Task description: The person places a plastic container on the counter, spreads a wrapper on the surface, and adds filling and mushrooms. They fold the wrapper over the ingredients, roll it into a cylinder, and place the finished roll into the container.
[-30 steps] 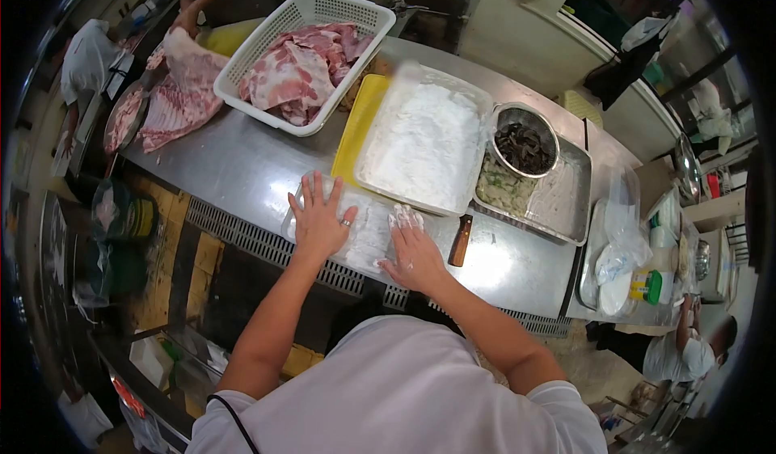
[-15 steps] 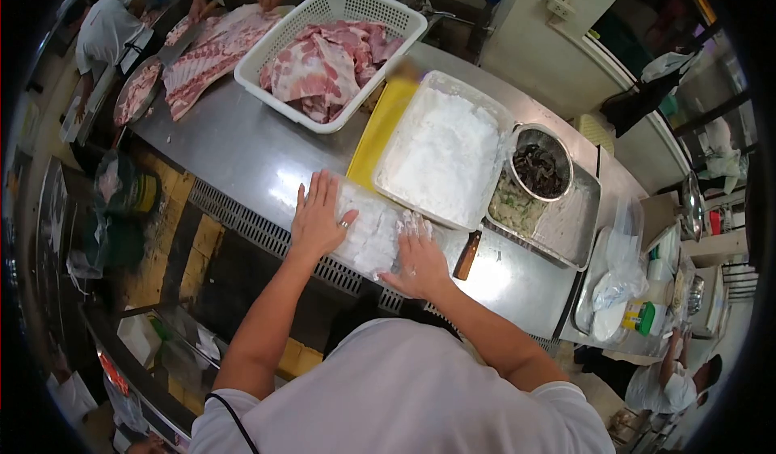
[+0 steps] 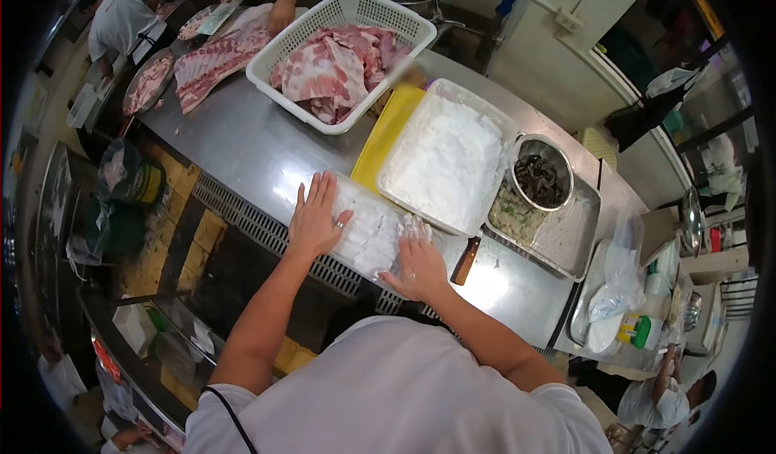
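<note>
My left hand (image 3: 315, 219) lies palm down on the left end of a shallow, clear-looking tray (image 3: 349, 189), fingers stretched out and a ring on one finger. Rows of white, powder-coated pieces (image 3: 368, 232) fill the tray; their kind is hard to make out under the coating. On the tray's right end rests my right hand (image 3: 418, 264), fingers spread and dusted with white powder. Just behind stands a white tub (image 3: 388, 163) of white powder (image 3: 453, 147), partly over a yellow board (image 3: 380, 143). A wooden-handled knife (image 3: 465, 261) lies right of my right hand, its blade mostly hidden.
A white basket (image 3: 259, 70) of raw meat (image 3: 327, 70) stands at the back left. Beyond it, another person's hands (image 3: 283, 13) work at a rib slab (image 3: 222, 58) with a cleaver (image 3: 217, 19). Right are a metal tray (image 3: 594, 219) and a bowl of dark pieces (image 3: 540, 179).
My hands stay on the tray with hardly any movement. The other person's cleaver has moved up and away from the rib slab, and their other hand has come down onto it. The view has shifted slightly.
</note>
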`<state>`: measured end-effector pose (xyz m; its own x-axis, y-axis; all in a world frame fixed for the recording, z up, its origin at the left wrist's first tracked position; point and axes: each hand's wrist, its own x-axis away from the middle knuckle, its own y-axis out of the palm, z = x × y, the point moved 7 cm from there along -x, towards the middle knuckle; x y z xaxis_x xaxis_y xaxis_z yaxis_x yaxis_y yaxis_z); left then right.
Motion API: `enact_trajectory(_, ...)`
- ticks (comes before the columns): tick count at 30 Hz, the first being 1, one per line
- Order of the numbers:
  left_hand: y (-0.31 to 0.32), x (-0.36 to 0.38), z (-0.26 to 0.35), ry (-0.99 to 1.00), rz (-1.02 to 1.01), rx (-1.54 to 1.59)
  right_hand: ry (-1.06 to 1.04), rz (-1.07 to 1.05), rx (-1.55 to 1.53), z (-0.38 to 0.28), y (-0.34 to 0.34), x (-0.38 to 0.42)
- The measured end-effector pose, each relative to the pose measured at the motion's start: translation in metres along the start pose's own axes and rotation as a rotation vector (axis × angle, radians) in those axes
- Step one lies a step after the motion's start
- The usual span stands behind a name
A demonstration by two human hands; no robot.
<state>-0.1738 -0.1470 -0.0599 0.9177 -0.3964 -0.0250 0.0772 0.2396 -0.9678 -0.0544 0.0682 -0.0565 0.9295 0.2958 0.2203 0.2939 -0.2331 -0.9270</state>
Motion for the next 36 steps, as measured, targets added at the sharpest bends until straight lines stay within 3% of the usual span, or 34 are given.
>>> enact_trajectory(3,0.000,0.000,0.000,0.009,0.015,-0.006,-0.053,0.183,0.001,0.003,0.005,0.003)
enact_trajectory(6,-0.002,0.002,-0.003,-0.028,0.019,0.010,-0.154,0.412,-0.326,0.022,0.019,0.024)
enact_trajectory(9,-0.005,0.024,-0.021,-0.172,0.222,0.077,0.008,0.685,-0.204,0.014,-0.024,0.074)
enact_trajectory(10,-0.009,0.035,-0.024,-0.221,0.282,0.037,0.145,0.685,-0.326,0.025,-0.017,0.079)
enact_trajectory(12,-0.003,0.051,-0.041,-0.446,0.260,0.385,0.419,0.674,-0.568,0.047,0.005,0.087)
enact_trajectory(13,0.003,0.060,-0.049,-0.559,0.245,0.559,0.504,0.542,-0.792,0.058,0.030,0.083)
enact_trajectory(15,0.035,0.067,-0.078,-0.589,0.327,0.718,0.656,0.260,-1.230,0.070,0.075,0.077)
enact_trajectory(18,0.050,0.065,-0.094,-0.700,0.329,0.962,0.670,0.326,-1.063,0.058,0.052,0.078)
enact_trajectory(21,0.045,0.063,-0.095,-0.768,0.271,1.156,0.530,0.430,-0.723,0.069,0.059,0.068)
enact_trajectory(24,0.043,0.056,-0.107,-0.779,0.275,1.200,0.649,0.373,-0.938,0.050,0.038,0.059)
enact_trajectory(27,0.045,0.053,-0.123,-0.772,0.279,1.192,0.677,0.333,-0.889,0.035,0.024,0.051)
enact_trajectory(28,0.038,0.054,-0.121,-0.794,0.157,1.143,0.708,0.351,-1.036,0.037,0.037,0.050)
enact_trajectory(31,-0.002,0.060,-0.095,-0.492,0.474,0.344,0.705,0.382,-1.099,0.045,0.053,0.050)
enact_trajectory(32,-0.005,0.062,-0.081,-0.415,0.475,0.384,0.746,0.336,-1.081,0.046,0.055,0.055)
enact_trajectory(35,-0.022,0.067,-0.009,-0.164,0.451,0.511,0.642,0.653,-0.893,0.047,0.045,0.075)
enact_trajectory(36,-0.020,0.070,0.014,-0.075,0.403,0.540,0.616,0.637,-0.903,0.047,0.042,0.081)
